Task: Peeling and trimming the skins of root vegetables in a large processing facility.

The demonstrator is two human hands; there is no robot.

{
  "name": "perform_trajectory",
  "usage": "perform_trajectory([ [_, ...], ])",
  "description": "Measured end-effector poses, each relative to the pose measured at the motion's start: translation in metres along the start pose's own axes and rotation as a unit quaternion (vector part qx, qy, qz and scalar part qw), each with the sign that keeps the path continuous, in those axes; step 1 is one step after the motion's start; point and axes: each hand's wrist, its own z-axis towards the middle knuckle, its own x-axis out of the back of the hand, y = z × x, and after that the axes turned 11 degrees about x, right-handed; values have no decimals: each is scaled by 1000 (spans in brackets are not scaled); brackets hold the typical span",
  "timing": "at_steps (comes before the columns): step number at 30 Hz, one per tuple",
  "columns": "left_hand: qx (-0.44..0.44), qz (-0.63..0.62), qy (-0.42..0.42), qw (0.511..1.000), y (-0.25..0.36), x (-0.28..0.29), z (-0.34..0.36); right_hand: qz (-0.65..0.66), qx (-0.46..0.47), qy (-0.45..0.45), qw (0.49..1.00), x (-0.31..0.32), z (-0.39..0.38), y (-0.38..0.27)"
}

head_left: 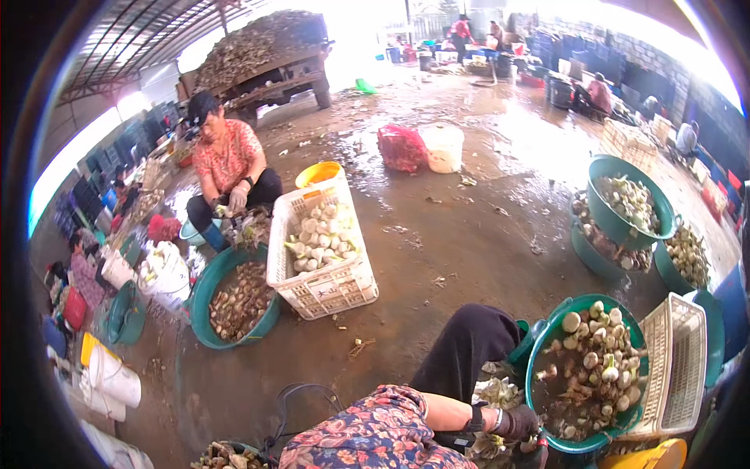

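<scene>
My left hand [516, 423], in a dark, dirty glove with bands at the wrist, reaches rightward past my knee. Its fingers curl downward beside a green tub [533, 374]; what they hold is hidden. At the bottom edge a dark shape with a bit of red [534, 455] shows beside it, perhaps part of my right hand, too cut off to read. Inside the tub lie muddy garlic bulbs [590, 360], some trimmed pale, others with roots and stalks. Pale leafy trimmings [498, 391] lie below my left hand and next to the tub.
White crates [673, 367] stand against the tub's right side. Stacked green tubs [600, 187] of garlic rise behind. Ahead, a white crate [332, 295] holds cleaned bulbs; a co-worker [226, 156] sits beside it, behind another tub [201, 313]. A loaded truck [266, 66] stands farther back on wet floor.
</scene>
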Motion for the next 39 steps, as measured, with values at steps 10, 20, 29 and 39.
perform_trajectory([
  [10, 229, -377, -226, 869, 96, 103, -21, -623, 362, -120, 683, -99, -28, -29],
  [20, 173, -266, -128, 940, 76, 70, -16, -379, 343, 94, 855, -114, -50, -17],
  [29, 300, -223, -343, 862, 186, 158, -14, -124, 284, 77, 948, -133, -27, -39],
  [39, 155, 21, -215, 964, 144, 103, 9, -91, 251, 236, 934, -144, -46, -43],
])
